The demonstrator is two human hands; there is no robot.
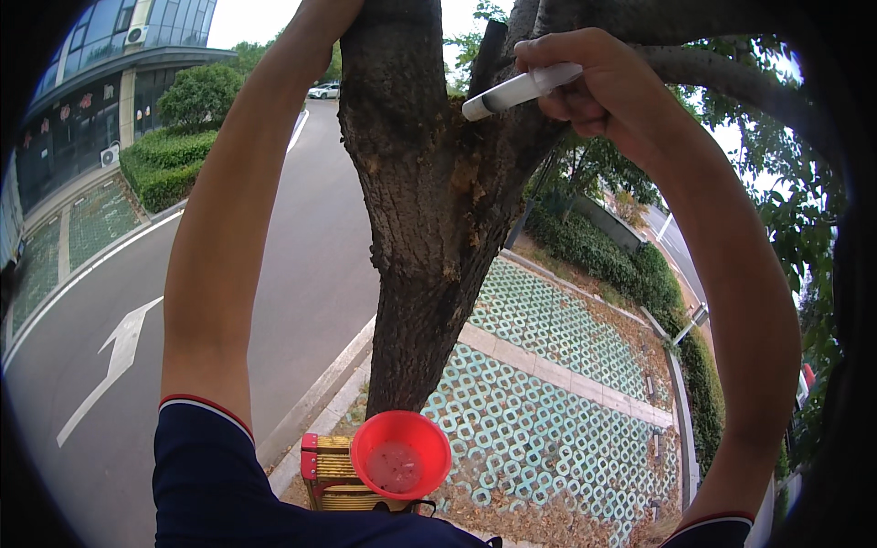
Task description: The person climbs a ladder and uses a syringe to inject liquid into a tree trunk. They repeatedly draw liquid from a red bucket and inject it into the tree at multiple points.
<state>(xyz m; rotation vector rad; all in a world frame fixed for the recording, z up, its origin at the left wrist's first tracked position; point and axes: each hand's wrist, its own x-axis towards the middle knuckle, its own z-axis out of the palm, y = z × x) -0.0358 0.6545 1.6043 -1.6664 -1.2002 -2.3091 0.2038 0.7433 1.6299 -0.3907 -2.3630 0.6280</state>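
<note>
My right hand grips a clear plastic syringe by its flanged end, level with the fork of a tree trunk. A dark stopper shows inside the barrel, close to the front end. That end points left and slightly down, in front of crumbly orange-brown matter in the crotch; whether it touches the bark cannot be made out. On the other side, my left forearm reaches up beside the trunk, and the hand is beyond the top edge. Below stands a red plastic bowl with cloudy liquid and dark specks.
The bowl rests on the slatted top of a yellow and red ladder right before me. Thick branches spread at upper right. Grass-block paving lies below right; an asphalt road and kerb run on the left.
</note>
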